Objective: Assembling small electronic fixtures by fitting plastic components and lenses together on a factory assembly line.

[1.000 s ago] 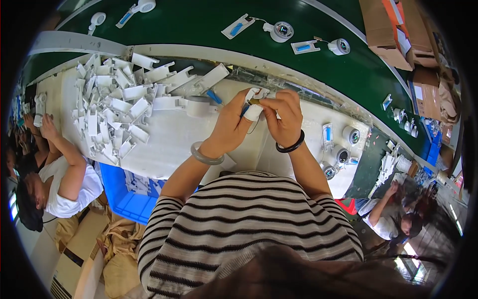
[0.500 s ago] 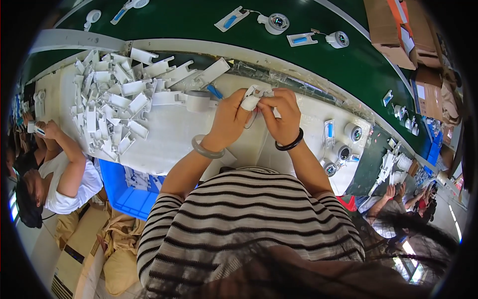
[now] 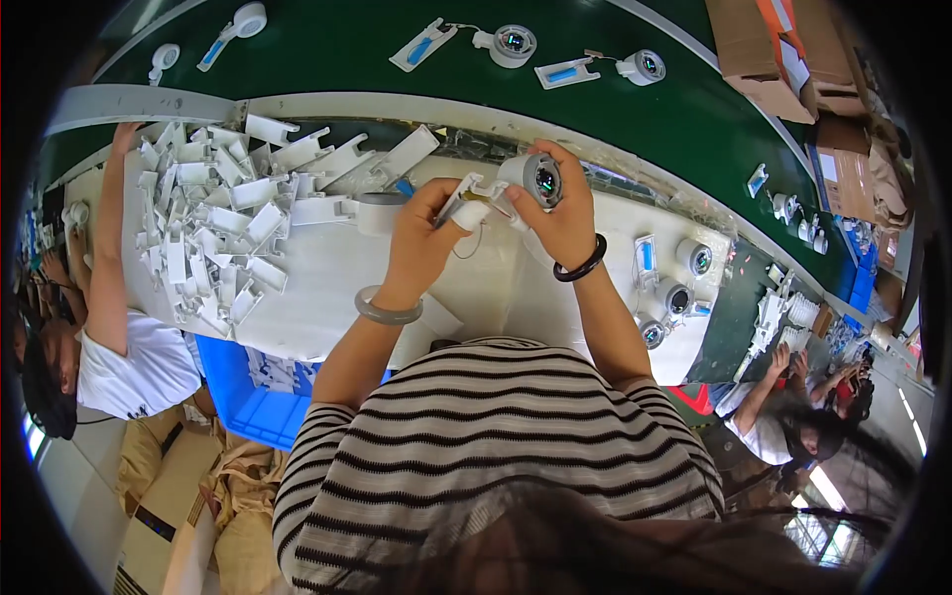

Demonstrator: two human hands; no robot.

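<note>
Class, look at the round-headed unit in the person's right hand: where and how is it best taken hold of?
Probably by the outer wall of the round head, with the right hand coming from the right: that curved wall gives thumb and fingers something to wrap, while the face with the dark, lit centre is turned up toward the camera and best left untouched.

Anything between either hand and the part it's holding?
Nothing visible: the left hand grips a white plastic piece directly, and the right hand directly holds the round dark-faced head.
</note>
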